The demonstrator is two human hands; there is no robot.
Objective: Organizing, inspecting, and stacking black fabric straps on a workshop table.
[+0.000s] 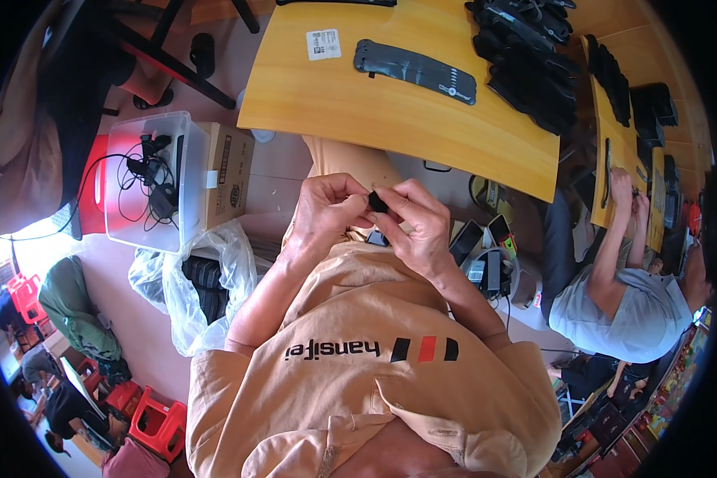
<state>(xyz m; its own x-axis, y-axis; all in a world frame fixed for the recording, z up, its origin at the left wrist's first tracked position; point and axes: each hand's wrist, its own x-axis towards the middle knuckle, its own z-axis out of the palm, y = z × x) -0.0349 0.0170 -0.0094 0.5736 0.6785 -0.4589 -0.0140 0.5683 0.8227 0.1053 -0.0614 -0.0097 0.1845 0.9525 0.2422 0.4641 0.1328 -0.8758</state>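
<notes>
In front of my body, above my lap, my two hands meet at a small black piece (377,202). It looks soft, like a scrap of fabric or a strap end, but its exact kind is hard to make out. My left hand (327,209) pinches its left side between thumb and fingers. From the other side, my right hand (417,221) grips it with thumb and forefinger. Ahead on the yellow table (319,99) lies a flat dark grey strap-like piece (414,70) with rounded ends, apart from both hands.
A white label (323,45) and a heap of black strap-like pieces (526,64) lie on the table. To the left stand a clear plastic bin (147,219) with black cables, a cardboard box (229,171) and a plastic bag (163,291). Another person (621,307) works at the right.
</notes>
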